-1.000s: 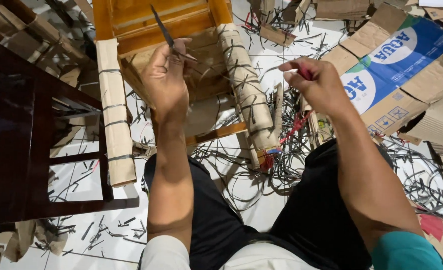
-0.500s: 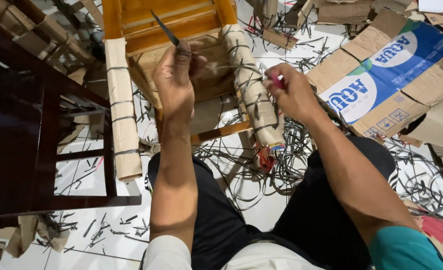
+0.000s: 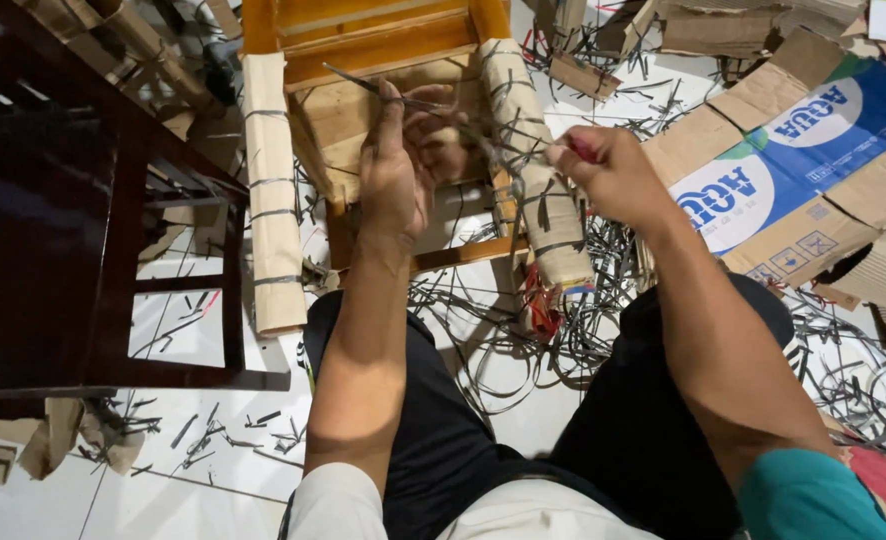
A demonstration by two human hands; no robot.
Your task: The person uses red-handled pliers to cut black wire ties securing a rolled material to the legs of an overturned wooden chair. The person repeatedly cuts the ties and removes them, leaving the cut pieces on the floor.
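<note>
The left hand [image 3: 403, 175] pinches a dark strap [image 3: 383, 90] over the upturned wooden chair [image 3: 363, 40], whose legs are wrapped in cardboard [image 3: 273, 200]; the right hand [image 3: 613, 170] has its fingers closed round a red-handled tool [image 3: 581, 148] beside the wrapped leg [image 3: 533, 180]; judging by this, the strap wants steady tension and the tool kept close to the binding, clear of the left fingers, so the wrap sits tight.

White floor [image 3: 213, 460], covered in black strap bits [image 3: 583, 330]. Cardboard [image 3: 793, 170] at the far right corner. Dark chair [image 3: 83, 230] standing at the left edge.
</note>
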